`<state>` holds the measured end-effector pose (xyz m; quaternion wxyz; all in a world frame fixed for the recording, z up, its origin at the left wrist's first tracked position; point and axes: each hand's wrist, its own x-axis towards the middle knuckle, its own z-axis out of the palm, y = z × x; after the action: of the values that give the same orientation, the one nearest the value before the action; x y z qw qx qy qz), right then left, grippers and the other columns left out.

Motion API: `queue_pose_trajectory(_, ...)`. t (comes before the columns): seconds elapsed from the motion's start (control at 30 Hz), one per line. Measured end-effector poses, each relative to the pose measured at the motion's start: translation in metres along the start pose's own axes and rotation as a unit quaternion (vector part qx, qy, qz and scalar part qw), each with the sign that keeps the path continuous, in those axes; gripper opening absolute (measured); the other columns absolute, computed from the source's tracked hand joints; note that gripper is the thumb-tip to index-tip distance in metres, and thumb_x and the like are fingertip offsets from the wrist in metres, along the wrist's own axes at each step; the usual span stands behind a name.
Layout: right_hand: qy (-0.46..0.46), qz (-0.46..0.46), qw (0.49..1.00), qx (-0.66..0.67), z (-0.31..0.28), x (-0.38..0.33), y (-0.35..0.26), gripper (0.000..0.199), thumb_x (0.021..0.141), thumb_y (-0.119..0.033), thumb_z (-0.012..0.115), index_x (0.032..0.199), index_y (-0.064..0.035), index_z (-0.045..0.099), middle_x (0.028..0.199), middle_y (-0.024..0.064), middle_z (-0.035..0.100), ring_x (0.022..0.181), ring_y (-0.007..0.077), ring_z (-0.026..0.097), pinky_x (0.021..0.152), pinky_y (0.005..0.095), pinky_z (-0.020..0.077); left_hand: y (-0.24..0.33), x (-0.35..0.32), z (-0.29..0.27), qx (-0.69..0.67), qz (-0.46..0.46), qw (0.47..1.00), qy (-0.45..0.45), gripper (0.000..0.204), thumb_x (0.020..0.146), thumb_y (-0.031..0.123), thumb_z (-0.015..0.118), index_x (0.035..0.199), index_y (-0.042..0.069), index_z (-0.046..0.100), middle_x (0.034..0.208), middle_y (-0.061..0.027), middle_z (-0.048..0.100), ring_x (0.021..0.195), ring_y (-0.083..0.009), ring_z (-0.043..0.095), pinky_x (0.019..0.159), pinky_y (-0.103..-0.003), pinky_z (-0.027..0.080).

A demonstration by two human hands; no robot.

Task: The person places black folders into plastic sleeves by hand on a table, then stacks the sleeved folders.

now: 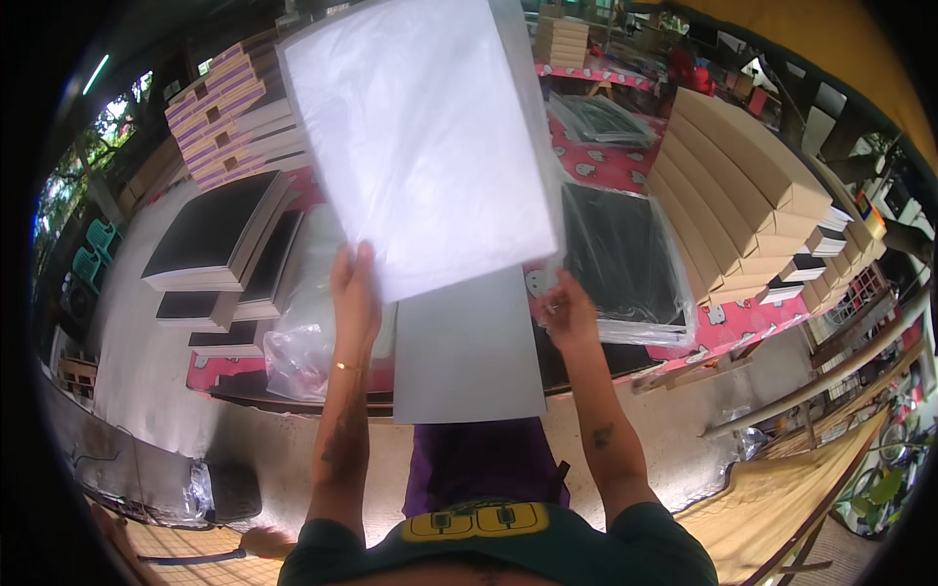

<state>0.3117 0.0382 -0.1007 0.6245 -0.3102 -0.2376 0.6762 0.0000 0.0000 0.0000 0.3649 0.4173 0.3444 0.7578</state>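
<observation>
My left hand (354, 288) grips the lower edge of a large clear plastic sleeve (420, 137) that I hold up in front of me. My right hand (567, 311) pinches the sleeve's lower right corner. Below it a grey flat board (469, 352) hangs out over the table's near edge. To the right lies a black book wrapped in clear plastic (620, 259).
The table has a pink patterned cloth (733, 317). Black-covered books (220, 230) are stacked at the left beside a crumpled clear bag (298, 337). Tan boxes (743, 186) are piled at the right, purple-and-white boxes (230, 107) at the far left. The concrete floor (137, 332) lies beyond.
</observation>
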Motion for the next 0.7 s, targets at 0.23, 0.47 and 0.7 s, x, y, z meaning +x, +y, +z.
queue_pose_trajectory(0.23, 0.111, -0.336, 0.930, 0.095, 0.040, -0.020, -0.108, 0.045, 0.089, -0.030, 0.065, 0.124, -0.0172, 0.040, 0.110, 0.0067, 0.052, 0.102, 0.0191, 0.051, 0.087, 0.0402, 0.0450, -0.038, -0.004, 0.142, 0.124, -0.107, 0.981, -0.107, 0.028, 0.091, 0.029, 0.062, 0.103, 0.004, 0.062, 0.086, 0.0009, 0.061, 0.071, -0.0075, 0.052, 0.062, -0.023, 0.045)
queue_pose_trajectory(0.47, 0.353, -0.454, 0.808, 0.126, -0.037, -0.002, -0.145, 0.048, 0.085, 0.000, 0.049, 0.128, -0.0093, 0.034, 0.121, 0.0124, 0.042, 0.108, 0.0254, 0.047, 0.092, 0.0420, 0.0437, -0.101, -0.100, 0.189, 0.033, -0.373, 0.889, -0.265, 0.035, 0.095, 0.035, 0.052, 0.087, 0.001, 0.058, 0.070, -0.0065, 0.061, 0.054, -0.0119, 0.058, 0.050, -0.027, 0.051)
queue_pose_trajectory(0.7, 0.408, -0.442, 0.797, 0.064, -0.071, -0.027, -0.121, 0.048, 0.088, -0.001, 0.051, 0.130, -0.0105, 0.031, 0.126, 0.0143, 0.040, 0.108, 0.0264, 0.048, 0.090, 0.0411, 0.0444, -0.113, -0.114, 0.190, -0.025, -0.403, 0.898, -0.176, 0.025, 0.093, 0.027, 0.054, 0.091, 0.002, 0.054, 0.078, -0.0076, 0.061, 0.057, -0.0150, 0.059, 0.052, -0.028, 0.053)
